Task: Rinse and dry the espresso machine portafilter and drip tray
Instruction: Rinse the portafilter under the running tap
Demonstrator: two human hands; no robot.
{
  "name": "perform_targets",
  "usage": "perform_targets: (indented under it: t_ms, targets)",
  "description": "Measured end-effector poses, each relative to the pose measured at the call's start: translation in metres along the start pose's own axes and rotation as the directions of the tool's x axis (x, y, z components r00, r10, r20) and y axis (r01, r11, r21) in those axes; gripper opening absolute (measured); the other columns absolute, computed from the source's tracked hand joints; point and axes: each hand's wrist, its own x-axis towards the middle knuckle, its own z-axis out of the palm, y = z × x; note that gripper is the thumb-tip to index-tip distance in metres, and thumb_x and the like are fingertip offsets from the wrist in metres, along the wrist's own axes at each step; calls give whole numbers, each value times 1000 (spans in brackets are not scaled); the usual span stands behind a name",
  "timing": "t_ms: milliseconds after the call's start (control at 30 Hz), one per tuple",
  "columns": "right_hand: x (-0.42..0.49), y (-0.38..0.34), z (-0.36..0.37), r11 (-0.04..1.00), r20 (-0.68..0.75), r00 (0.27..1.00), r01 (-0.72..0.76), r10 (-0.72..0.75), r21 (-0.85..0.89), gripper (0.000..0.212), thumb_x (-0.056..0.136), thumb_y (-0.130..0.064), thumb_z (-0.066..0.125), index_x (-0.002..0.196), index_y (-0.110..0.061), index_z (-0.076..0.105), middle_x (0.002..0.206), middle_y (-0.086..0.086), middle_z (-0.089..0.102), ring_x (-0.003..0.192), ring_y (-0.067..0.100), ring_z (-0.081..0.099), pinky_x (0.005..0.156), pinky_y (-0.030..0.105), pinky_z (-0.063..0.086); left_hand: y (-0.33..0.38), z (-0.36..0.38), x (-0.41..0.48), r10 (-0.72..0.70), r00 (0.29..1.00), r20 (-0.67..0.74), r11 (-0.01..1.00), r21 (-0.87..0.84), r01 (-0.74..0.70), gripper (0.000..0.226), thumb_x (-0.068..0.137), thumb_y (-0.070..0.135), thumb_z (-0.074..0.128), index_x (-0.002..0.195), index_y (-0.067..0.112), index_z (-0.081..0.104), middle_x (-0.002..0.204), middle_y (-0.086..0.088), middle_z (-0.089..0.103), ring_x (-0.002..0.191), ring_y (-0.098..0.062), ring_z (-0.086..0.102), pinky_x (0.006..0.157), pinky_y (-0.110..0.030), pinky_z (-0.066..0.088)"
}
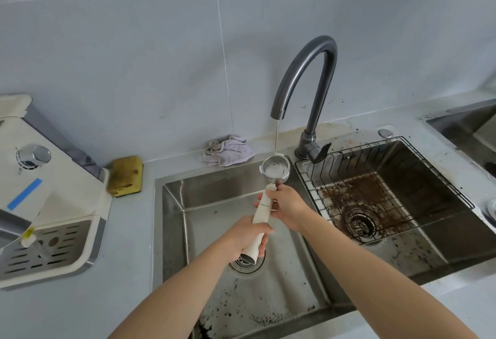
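L hand (245,235) wraps the low end of the portafilter (263,205) handle; R hand (287,204) holds the handle just above it. Basket, beyond R hand, sits under thin water from faucet (322,41). Drip tray (67,236) well left of both hands.

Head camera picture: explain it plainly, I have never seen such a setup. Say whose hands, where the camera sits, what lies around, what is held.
No robot: a person wears one camera on the head, looking down at their hands over a sink. The left hand grips the portafilter by the end of its white handle. The right hand holds it nearer the basket, under a thin stream from the faucet. On the counter: an espresso machine with its drip tray, a sponge, a cloth. A wire rack sits in the right basin.
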Motion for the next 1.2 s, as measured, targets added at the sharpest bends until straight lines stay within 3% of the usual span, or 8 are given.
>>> perform_targets:
  t_ms: [233,367,467,533,633,800,933,1200]
  targets:
    - [-2,-5,3,995,31,999,-10,13,-103,11,97,-8,39,105,-7,46,97,14,55,85,26,56,69,35,50,1,-6,-5,59,998,-30,996,75,-57,6,81,6,56,86,9,55,46,1,52,35,-14,44,44,-24,43]
    - [-3,-10,-2,993,27,999,-17,20,-121,9,94,-12,47,90,-12,55,86,6,56,76,20,56,71,34,49,4,-12,-5,38,998,-47,995,91,-33,11,81,6,58,86,12,51,44,2,53,34,-13,46,40,-24,43]
    - [-2,-19,-18,990,-95,995,16,-29,-140,28,91,-11,53,118,-2,53,109,17,58,95,27,60,83,36,50,6,-16,-4,24,998,-61,993,120,-17,14,81,8,59,86,10,46,43,4,54,35,-12,46,41,-23,44]
    - [1,-30,-32,992,-210,975,55,-79,-118,44,92,-8,48,134,1,39,135,23,46,125,34,46,101,39,41,7,-17,-4,23,998,-61,993,121,-15,15,81,9,59,88,10,45,43,3,54,34,-12,46,40,-22,44]
    - [10,-50,-50,988,-299,944,151,-140,14,58,91,-14,47,144,-8,24,147,12,31,136,24,29,110,37,26,10,-18,-3,26,998,-53,992,121,-20,15,81,8,58,86,8,44,44,1,53,34,-12,45,40,-24,44]
    - [24,-74,-61,985,-324,938,152,-119,78,73,85,-29,51,147,-14,17,138,8,39,94,23,46,82,33,36,16,-17,-6,19,999,-29,983,184,-14,14,81,9,57,75,7,45,39,3,51,33,-13,44,44,-23,44]
    - [34,-77,-61,990,-344,931,139,-124,19,63,86,-29,51,141,-10,27,140,8,39,127,26,36,104,40,26,21,-17,-9,18,1000,-24,983,185,-13,14,82,8,56,74,6,44,39,3,50,34,-13,43,47,-25,43]
    - [39,-81,-56,986,-373,913,158,-164,-48,59,90,-32,52,136,-10,23,134,5,36,130,25,32,109,41,24,25,-18,-8,18,999,-47,989,146,-11,12,82,6,56,79,6,45,44,0,49,33,-12,42,39,-21,40]
